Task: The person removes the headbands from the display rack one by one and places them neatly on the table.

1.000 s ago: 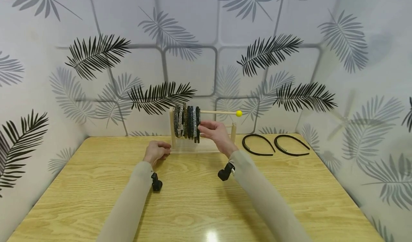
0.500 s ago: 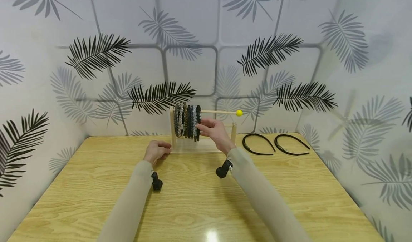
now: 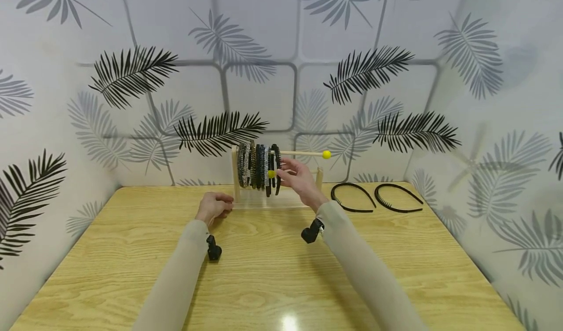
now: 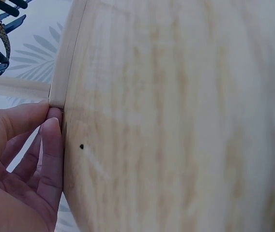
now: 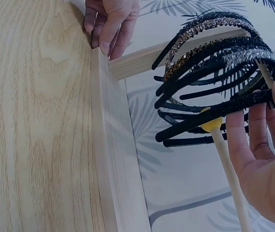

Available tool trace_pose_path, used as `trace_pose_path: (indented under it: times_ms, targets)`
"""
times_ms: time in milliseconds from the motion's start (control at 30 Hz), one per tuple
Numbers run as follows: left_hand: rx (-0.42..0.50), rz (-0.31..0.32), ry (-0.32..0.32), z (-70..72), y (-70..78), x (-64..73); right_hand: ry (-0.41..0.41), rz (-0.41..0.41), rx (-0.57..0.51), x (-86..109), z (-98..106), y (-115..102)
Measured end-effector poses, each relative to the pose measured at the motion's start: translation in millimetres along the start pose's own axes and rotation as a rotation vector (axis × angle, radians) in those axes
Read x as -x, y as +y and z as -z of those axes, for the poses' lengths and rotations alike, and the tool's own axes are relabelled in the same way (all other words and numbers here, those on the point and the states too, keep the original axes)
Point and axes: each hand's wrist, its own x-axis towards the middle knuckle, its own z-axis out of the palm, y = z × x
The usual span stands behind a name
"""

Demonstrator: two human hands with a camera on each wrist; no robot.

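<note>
at the wooden rack — left hand gripping its end, right hand pinching black headband.

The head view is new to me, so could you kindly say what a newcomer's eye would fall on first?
Probably the row of glittery and black headbands toward the left of the wooden stand, where the right hand holds the rightmost black headband. Next come the bright yellow ball on the dowel's right tip, and two toothed headbands lying farther right on the table.

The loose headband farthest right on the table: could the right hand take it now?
Probably not yet: the right hand holds a black headband. Otherwise, nothing visible blocks the loose headband.
</note>
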Motion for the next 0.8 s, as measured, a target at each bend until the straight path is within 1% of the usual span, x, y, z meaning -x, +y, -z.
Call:
trace_pose_path:
  times_ms: [167,433,533,800]
  targets:
    - [0.000,-0.004,-0.003,-0.1,-1.3,-0.5,-0.023,0.005,0.002,3.2,8.3,1.2]
    - [0.005,0.001,-0.004,0.2,-1.2,-1.3,-0.035,0.001,0.017,5.9,24.8,4.2]
    - [0.007,0.004,-0.006,0.8,-1.6,-1.4,-0.034,0.006,0.032,7.1,30.7,5.1]
    - [0.003,0.004,0.003,0.7,-1.9,-0.1,-0.023,0.027,0.024,10.4,47.4,9.7]
